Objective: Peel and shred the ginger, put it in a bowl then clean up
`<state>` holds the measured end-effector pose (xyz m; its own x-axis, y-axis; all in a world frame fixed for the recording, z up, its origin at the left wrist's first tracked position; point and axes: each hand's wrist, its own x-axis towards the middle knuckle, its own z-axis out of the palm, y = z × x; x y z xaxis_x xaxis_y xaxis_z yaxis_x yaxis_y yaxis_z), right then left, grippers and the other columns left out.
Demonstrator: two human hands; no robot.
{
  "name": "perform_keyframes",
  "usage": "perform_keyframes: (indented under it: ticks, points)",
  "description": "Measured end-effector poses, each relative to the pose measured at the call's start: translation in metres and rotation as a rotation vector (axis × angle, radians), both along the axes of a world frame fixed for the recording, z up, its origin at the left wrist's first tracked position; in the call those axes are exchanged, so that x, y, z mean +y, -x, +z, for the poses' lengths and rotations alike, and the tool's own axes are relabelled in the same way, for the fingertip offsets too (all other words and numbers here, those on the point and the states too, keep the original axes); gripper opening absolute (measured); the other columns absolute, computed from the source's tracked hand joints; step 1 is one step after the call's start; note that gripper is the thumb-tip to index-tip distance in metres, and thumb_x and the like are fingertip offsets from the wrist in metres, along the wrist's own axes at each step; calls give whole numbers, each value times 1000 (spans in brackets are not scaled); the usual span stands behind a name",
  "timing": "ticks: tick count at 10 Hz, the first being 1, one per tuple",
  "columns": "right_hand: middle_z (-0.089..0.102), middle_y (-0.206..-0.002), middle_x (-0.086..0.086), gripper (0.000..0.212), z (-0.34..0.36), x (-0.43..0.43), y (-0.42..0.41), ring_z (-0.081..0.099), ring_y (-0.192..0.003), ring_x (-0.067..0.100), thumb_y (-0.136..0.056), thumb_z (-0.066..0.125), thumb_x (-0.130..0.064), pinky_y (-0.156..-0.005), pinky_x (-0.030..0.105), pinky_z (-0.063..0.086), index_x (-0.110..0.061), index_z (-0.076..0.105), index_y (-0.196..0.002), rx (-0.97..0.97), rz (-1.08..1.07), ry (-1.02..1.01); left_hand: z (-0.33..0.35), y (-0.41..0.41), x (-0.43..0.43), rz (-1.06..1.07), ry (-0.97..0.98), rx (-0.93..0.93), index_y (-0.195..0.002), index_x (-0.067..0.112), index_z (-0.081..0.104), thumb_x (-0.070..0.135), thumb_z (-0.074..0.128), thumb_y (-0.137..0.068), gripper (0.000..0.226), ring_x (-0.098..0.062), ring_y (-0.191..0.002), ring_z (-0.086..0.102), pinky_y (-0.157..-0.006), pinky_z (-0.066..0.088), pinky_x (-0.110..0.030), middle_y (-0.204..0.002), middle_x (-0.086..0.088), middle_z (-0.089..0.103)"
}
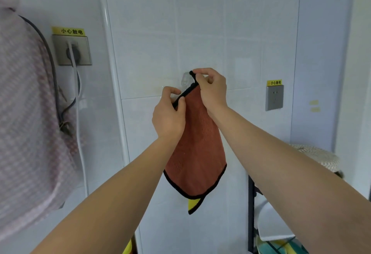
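1. White tiled wall [241, 22] behind everything.
2. Rust-brown microfibre cloth with black trim [196, 153] hangs against the wall, top corner at the hook.
3. Right hand [212, 91] pinches the cloth's top loop; left hand [168, 117] pinches the trim just below.
4. Small clear plastic wall hook [185, 79], partly hidden by the fingers.

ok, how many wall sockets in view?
2. Left socket, with a plug in it, beside the pink cloth; right socket, nothing plugged in, right of the towel. Others may be hidden behind the cloth.
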<state>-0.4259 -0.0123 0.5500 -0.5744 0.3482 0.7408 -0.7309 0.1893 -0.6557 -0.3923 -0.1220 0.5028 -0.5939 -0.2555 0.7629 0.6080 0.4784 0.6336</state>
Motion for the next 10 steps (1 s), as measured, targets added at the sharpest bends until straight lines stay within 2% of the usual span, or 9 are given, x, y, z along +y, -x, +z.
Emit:
perform_keyframes:
  ticks: [1, 2, 4, 5, 6, 7, 8, 9, 10]
  points:
    - [70, -78, -2, 18, -2, 3, 4, 56, -65, 4, -92, 57, -24, -65, 17, 46, -18, 74, -96, 9, -35, -94, 1, 1, 0, 15, 20, 10, -104, 27, 55, 23, 51, -94, 12, -8, -78, 59, -70, 47, -30, -89, 14, 64]
    - [70, -80, -2, 22, -13, 6, 7, 56, -64, -1, -94, 56, -29, -63, 10, 42, -16, 72, -100, -1, -54, -140, -5, 1, -1, 36, 40, -10, -102, 27, 56, 21, 51, -94, 11, -7, -77, 58, -69, 46, -29, -87, 15, 63]
    - [61, -70, -2, 21, -31, 5, 4, 49, -59, 3, -94, 55, -26, -63, 16, 43, -23, 68, -111, 16, -105, -166, -21, 0, 0, 83, 87, -45, -104, 25, 58, 22, 51, -95, 12, -11, -80, 59, -67, 45, -28, -98, 9, 68]
    - [56, -66, -1, 31, -40, 2, -3, 47, -59, 6, -94, 54, -22, -66, 18, 44, -28, 62, -123, -6, -86, -164, -32, -4, 0, 93, 117, -64, -110, 23, 57, 24, 51, -96, 15, -11, -80, 58, -67, 43, -28, -104, 6, 68]
    - [53, -67, -12, 40, -57, -2, -10, 51, -65, 3, -94, 52, -19, -71, 16, 44, -28, 54, -133, -71, -93, -201, -44, -11, -2, 87, 153, -96, -113, 20, 55, 26, 50, -96, 18, -13, -80, 58, -67, 46, -30, -105, 4, 66]
    - [66, -93, -6, 39, -79, -7, -23, 60, -88, 10, -96, 47, -19, -86, 23, 47, -24, 52, -135, -137, -111, -232, -58, -19, -9, 85, 192, -132, -114, 18, 54, 28, 50, -97, 21, -15, -76, 59, -62, 43, -29, -101, 1, 66]
    - [56, -133, 3, 41, -100, -12, -40, 51, -121, 15, -100, 42, -20, -102, 22, 36, -17, 45, -140, -261, -121, -269, -73, -32, -19, 80, 251, -200, -115, 16, 53, 28, 50, -96, 22, -14, -69, 55, -52, 37, -26, -87, 2, 61]
    - [50, -137, 8, 46, -125, -18, -60, 48, -125, 23, -98, 42, -23, -103, 27, 37, -12, 40, -143, -451, -165, -364, -92, -49, -32, 23, 314, -331, -106, 11, 54, 26, 52, -95, 19, -18, -70, 55, -54, 40, -28, -80, 1, 57]
    - [47, -140, 10, 51, -149, -31, -100, 46, -127, 27, -97, 45, -19, -102, 30, 36, -7, 35, -145, -603, -165, -448, -119, -72, -50, -64, 378, -488, -104, 11, 57, 26, 55, -93, 19, -23, -82, 60, -67, 47, -30, -90, -4, 62]
